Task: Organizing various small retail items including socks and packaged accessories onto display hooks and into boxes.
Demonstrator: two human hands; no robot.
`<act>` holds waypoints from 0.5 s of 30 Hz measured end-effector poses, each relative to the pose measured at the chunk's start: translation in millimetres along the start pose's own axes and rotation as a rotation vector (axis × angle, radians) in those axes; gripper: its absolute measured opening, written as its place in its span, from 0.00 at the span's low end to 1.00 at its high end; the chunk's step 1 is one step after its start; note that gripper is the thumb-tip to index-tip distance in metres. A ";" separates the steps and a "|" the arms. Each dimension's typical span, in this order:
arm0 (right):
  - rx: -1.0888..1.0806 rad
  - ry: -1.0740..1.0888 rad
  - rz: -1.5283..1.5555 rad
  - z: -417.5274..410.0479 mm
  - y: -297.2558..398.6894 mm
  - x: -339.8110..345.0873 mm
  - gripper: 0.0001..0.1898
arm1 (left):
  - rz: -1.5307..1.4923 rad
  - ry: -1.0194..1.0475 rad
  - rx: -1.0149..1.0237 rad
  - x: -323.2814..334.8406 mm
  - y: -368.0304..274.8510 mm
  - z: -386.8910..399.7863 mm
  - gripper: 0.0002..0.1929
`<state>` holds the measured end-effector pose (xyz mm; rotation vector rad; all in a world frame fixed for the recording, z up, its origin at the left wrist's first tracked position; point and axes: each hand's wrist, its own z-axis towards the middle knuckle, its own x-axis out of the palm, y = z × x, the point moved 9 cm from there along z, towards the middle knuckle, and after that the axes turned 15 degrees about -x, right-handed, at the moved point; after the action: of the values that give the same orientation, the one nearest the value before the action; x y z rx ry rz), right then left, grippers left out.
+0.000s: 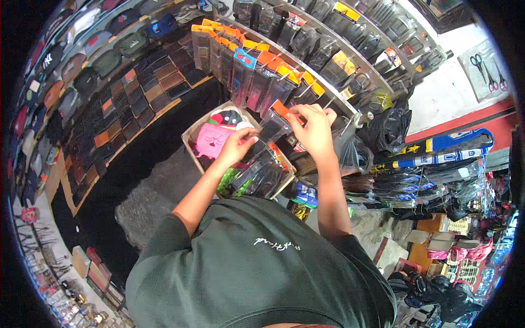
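My right hand [313, 125] pinches the orange header card of a clear plastic packet [271, 126], which has something dark inside. The packet is just in front of a metal rack rail [305, 63] hung with similar packets. Lower and to the left, my left hand [238, 144] has its fingers curled near the packet's lower end; whether it grips anything is too small to tell. Below both hands stands an open box [189, 145]. In it lie a pink soft item with a sleeping face [211, 141], a black one with eyes [227, 117], and more dark plastic packets [264, 174].
Rows of wallets [135, 92] and caps [133, 43] cover the display on the left. Further packets hang on upper rails [352, 39]. To the right are black plastic bags [393, 127], blue-and-white scarves [451, 149], and scissors [486, 74] on the wall.
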<state>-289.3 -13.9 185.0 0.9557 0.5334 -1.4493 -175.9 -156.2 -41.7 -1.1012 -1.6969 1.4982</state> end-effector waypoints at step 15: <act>0.164 -0.125 -0.002 19.5 -41.2 -6.1 0.02 | -0.238 0.179 -0.003 29.3 4.1 73.5 0.16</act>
<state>-334.4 -20.4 191.6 0.9846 0.3276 -1.5608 -252.5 -164.9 -60.4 -0.9661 -1.6417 1.2133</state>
